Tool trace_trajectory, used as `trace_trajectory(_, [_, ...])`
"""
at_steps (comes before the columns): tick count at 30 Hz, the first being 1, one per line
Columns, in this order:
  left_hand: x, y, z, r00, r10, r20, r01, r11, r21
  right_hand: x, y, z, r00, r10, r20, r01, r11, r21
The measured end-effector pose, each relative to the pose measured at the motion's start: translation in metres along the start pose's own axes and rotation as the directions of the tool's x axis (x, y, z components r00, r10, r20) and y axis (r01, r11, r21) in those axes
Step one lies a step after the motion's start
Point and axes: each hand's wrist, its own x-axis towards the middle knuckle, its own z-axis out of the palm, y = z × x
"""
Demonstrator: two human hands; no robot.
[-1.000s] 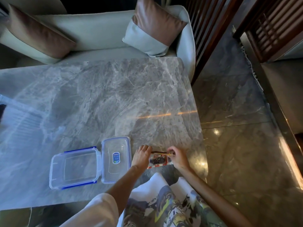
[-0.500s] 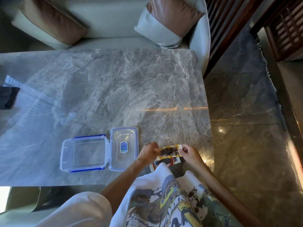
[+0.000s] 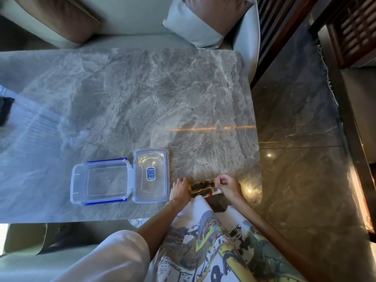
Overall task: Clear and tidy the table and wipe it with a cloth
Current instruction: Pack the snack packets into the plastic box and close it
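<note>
The room was dim. Across the table (image 3: 142, 88), an orange glare streak lay rightward and pale striped reflections leftward; its edges bowed.

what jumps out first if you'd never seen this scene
The left hand and right hand pinch small snack packets at the grey marble table's near right edge. Just left of them, a clear blue-trimmed food container lies open, its two halves side by side.

Dark object (image 3: 5, 110) cut off at left edge; packets (image 3: 203, 187) print illegible.
</note>
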Motion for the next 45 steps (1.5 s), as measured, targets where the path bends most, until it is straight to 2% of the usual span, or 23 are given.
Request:
trace_trajectory(2, [0.004, 0.003, -0.010, 0.998, 0.035, -0.061, -0.041, 0.993, -0.108, -0.003, -0.004, -0.004, 0.993, -0.120, -0.022, 0.120, 0.992, 0.035])
trace_trajectory(5, [0.010, 0.007, -0.021, 0.986, 0.075, -0.147, -0.101, 0.980, -0.173, -0.003, -0.006, -0.011, 0.980, -0.198, -0.035, 0.200, 0.976, 0.088])
trace_trajectory(9, [0.012, 0.008, -0.024, 0.987, 0.145, -0.075, -0.156, 0.974, -0.165, -0.002, -0.001, -0.018, 0.971, -0.226, -0.076, 0.235, 0.962, 0.141])
trace_trajectory(12, [0.010, 0.012, -0.025, 0.993, 0.112, -0.029, -0.116, 0.972, -0.206, -0.002, 0.002, -0.021, 0.967, -0.235, -0.099, 0.249, 0.954, 0.168])
trace_trajectory(15, [0.007, 0.018, -0.023, 0.976, 0.132, -0.175, -0.167, 0.964, -0.205, -0.001, 0.003, -0.023, 0.953, -0.257, -0.158, 0.283, 0.944, 0.172])
trace_trajectory(18, [0.007, 0.023, -0.018, 0.942, 0.226, -0.249, -0.258, 0.960, -0.106, -0.001, 0.004, -0.021, 0.925, -0.349, -0.152, 0.363, 0.928, 0.079])
trace_trajectory(22, [0.012, 0.017, -0.011, 0.958, 0.270, -0.097, -0.265, 0.962, 0.060, 0.004, 0.012, -0.011, 0.953, -0.304, 0.009, 0.301, 0.940, -0.161])
trace_trajectory(24, [0.014, 0.010, -0.011, 0.962, 0.259, -0.083, -0.250, 0.962, 0.110, 0.005, 0.011, -0.008, 0.947, -0.321, 0.017, 0.316, 0.922, -0.222])
trace_trajectory(27, [0.015, 0.001, -0.015, 0.960, 0.266, -0.086, -0.260, 0.963, 0.077, 0.006, 0.007, -0.006, 0.938, -0.345, 0.024, 0.337, 0.897, -0.286])
trace_trajectory(29, [0.013, -0.005, -0.017, 0.951, 0.308, -0.025, -0.306, 0.949, 0.076, 0.005, 0.005, -0.003, 0.946, -0.319, 0.057, 0.321, 0.903, -0.285])
trace_trajectory(32, [0.006, -0.009, -0.012, 0.948, 0.312, 0.060, -0.317, 0.917, 0.244, 0.000, 0.006, 0.001, 0.963, -0.264, 0.061, 0.270, 0.920, -0.283])
trace_trajectory(35, [0.002, -0.007, 0.002, 0.962, 0.271, 0.042, -0.264, 0.872, 0.413, -0.002, 0.008, 0.006, 0.971, -0.236, 0.035, 0.237, 0.938, -0.254])
trace_trajectory(38, [0.002, -0.005, 0.011, 0.971, 0.240, 0.013, -0.218, 0.856, 0.469, 0.000, 0.004, 0.010, 0.984, -0.176, -0.022, 0.169, 0.968, -0.184])
trace_trajectory(42, [0.003, -0.002, 0.013, 0.967, 0.253, -0.042, -0.203, 0.855, 0.477, 0.008, 0.002, 0.015, 0.991, -0.010, -0.136, 0.020, 0.997, 0.076])
trace_trajectory(45, [0.005, -0.002, 0.010, 0.958, 0.275, -0.085, -0.208, 0.866, 0.454, 0.014, 0.002, 0.015, 0.976, 0.161, -0.144, -0.113, 0.950, 0.292])
